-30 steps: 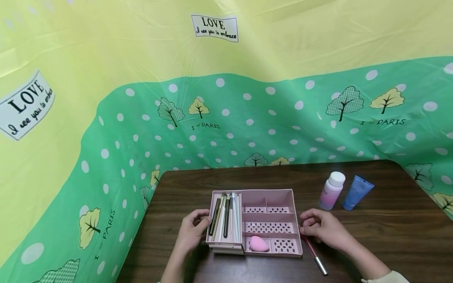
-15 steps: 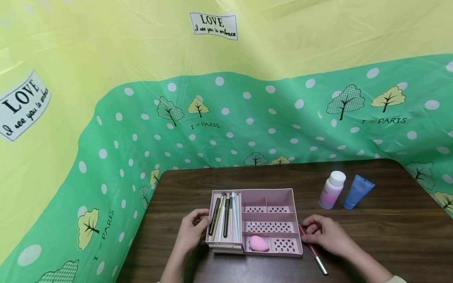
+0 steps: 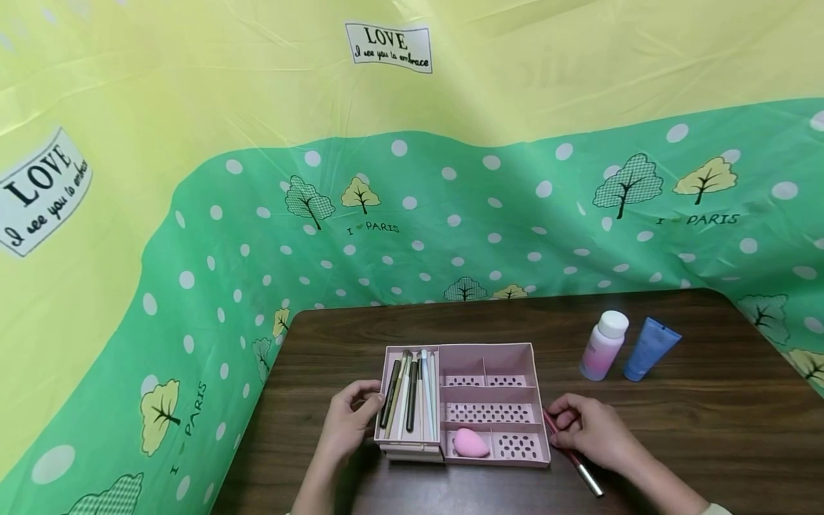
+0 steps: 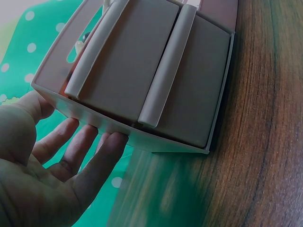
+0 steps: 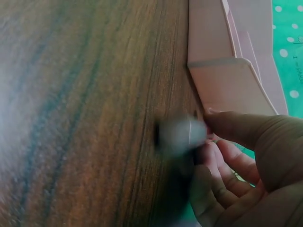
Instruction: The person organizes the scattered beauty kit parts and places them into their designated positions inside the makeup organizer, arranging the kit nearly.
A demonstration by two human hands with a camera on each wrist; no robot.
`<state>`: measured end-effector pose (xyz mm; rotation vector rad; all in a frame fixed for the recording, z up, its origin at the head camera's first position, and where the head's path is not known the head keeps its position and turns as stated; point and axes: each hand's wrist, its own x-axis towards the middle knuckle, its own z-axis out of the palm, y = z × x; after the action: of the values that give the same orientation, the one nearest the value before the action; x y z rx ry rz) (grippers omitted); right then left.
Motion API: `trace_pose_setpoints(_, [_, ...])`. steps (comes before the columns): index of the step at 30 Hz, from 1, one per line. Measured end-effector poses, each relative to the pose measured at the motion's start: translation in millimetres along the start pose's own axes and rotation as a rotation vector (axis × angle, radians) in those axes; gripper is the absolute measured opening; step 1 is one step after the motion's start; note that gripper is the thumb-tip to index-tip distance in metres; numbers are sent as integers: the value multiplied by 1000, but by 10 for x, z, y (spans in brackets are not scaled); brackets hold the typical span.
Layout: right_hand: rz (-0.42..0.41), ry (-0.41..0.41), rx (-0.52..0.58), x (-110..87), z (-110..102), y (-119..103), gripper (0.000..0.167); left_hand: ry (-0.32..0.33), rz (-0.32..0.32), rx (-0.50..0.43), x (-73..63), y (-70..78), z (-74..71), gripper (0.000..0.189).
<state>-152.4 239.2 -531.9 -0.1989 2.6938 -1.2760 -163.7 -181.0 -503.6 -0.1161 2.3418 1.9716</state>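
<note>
A pink cosmetics organizer (image 3: pixel 502 353) stands on the table between my hands. Its left compartment holds several makeup brushes (image 3: pixel 412 408), and a pink makeup sponge (image 3: pixel 471 443) lies at the front. With fairly straight fingers, my left hand (image 3: pixel 347 422) touches the organizer's left side wall, next to the two stacked drawers (image 4: pixel 130 61) seen in the left wrist view. At the opposite side, my right hand (image 3: pixel 599 433) pinches a slim red stick with a silver end (image 3: pixel 587 478) between thumb and fingers. Its silver end is blurred in the right wrist view, and its far tip lies beside the organizer wall.
A pink-and-white bottle (image 3: pixel 605 347) with a white cap and a blue tube (image 3: pixel 651 350) stand behind my right hand. The dark wooden table (image 3: pixel 341 343) backs onto a green and yellow printed cloth (image 3: pixel 360 272).
My right hand has drawn slightly away from the organizer and lowered onto the red stick, whose silver end has swung a little to the right. The left hand and organizer have stayed put.
</note>
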Motion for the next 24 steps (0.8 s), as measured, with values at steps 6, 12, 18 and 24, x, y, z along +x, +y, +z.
trace_pose_setpoints(6, [8,-4,-13,-3,-22,-19,34,8,18,14,0,-6,3,30])
trace_pose_setpoints(12, [-19,-29,5,-12,-77,-31,30,28,33,8,-3,22,18,28])
trace_pose_setpoints(18, [-10,-6,-22,-20,-180,-60,29,35,57,19,-10,36,36,27])
trace_pose_setpoints(24, [-62,22,-37,5,-316,-133,27,35,37,-1,-22,20,26,29])
